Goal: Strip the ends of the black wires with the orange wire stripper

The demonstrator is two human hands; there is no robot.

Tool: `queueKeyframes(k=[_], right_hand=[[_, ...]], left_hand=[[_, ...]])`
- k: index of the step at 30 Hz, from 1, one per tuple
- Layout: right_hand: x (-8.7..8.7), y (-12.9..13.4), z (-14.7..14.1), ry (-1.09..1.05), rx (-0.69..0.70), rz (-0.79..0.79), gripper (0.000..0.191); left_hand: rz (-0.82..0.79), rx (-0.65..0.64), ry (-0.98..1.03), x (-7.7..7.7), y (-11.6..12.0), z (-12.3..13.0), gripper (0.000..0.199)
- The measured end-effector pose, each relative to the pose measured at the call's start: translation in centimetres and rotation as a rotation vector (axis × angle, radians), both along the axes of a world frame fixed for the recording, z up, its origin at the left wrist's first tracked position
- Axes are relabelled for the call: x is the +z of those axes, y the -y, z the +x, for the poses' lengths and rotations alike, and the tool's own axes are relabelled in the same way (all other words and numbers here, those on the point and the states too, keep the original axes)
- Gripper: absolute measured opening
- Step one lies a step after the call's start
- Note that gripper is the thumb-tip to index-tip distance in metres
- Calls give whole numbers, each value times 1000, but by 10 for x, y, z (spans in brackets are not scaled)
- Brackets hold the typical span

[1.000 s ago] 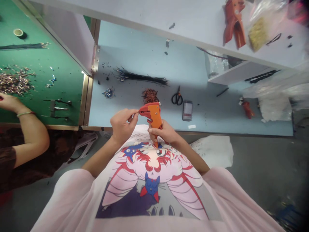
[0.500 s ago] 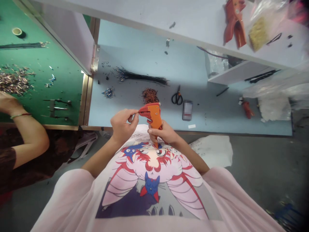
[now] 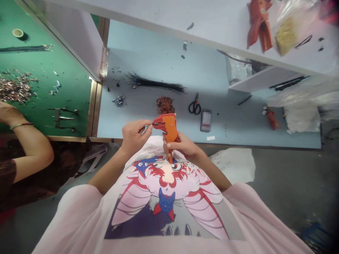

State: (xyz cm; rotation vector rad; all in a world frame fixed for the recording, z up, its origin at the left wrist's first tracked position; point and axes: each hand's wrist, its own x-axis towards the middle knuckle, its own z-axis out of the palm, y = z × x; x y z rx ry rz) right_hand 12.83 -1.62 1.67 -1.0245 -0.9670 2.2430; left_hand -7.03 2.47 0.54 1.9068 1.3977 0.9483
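Note:
My right hand (image 3: 181,144) is wrapped round the handles of an orange and red wire stripper (image 3: 170,127), held upright at the table's front edge. Between the pinched fingertips of my left hand (image 3: 135,135) is a thin dark wire (image 3: 148,125), its end at the red jaws of the stripper. How far the wire reaches into the jaws is hard to see. Just beyond the tool lies a heap of copper-coloured bits (image 3: 164,104). Behind that heap stretches a bundle of dark wires (image 3: 159,84), and a small pile of blue-and-silver pieces (image 3: 119,101) is to its left.
Black scissors (image 3: 195,107) and a phone (image 3: 206,120) lie right of the heap. A shelf (image 3: 212,31) overhangs the blue table, carrying another red tool (image 3: 261,26). At the green table on the left, a co-worker's arm (image 3: 31,137) rests near a metal-coloured pile (image 3: 17,86).
My right hand's fingers have loosened slightly on the handles. More of the wire shows between my left fingertips and the jaws. The things on the table have stayed put.

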Motion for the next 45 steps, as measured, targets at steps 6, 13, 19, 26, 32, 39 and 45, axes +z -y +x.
queueKeyframes(k=[6,13,19,26,32,39,45], right_hand=[[8,-3,0,29,17,-8,23],[4,-4,-1,46,28,13,26],[-2,-4,-3,49,49,28,28],[-8,-1,-7,19,-10,-12,28],[-13,11,-14,-11,-66,-92,33],[-14,15,-26,-139,-187,-234,32],[-1,4,-1,-171,-423,-244,33]], left_hand=[[-101,-45,90,-3,-6,-4,17],[-146,-79,125,-7,-9,-8,14],[-278,-138,226,-6,-15,-10,13],[-343,-159,271,-7,-19,-12,12],[-224,-203,184,-12,-15,-20,12],[-176,-167,154,-20,-14,-35,13],[-268,72,319,-29,-17,-53,17]])
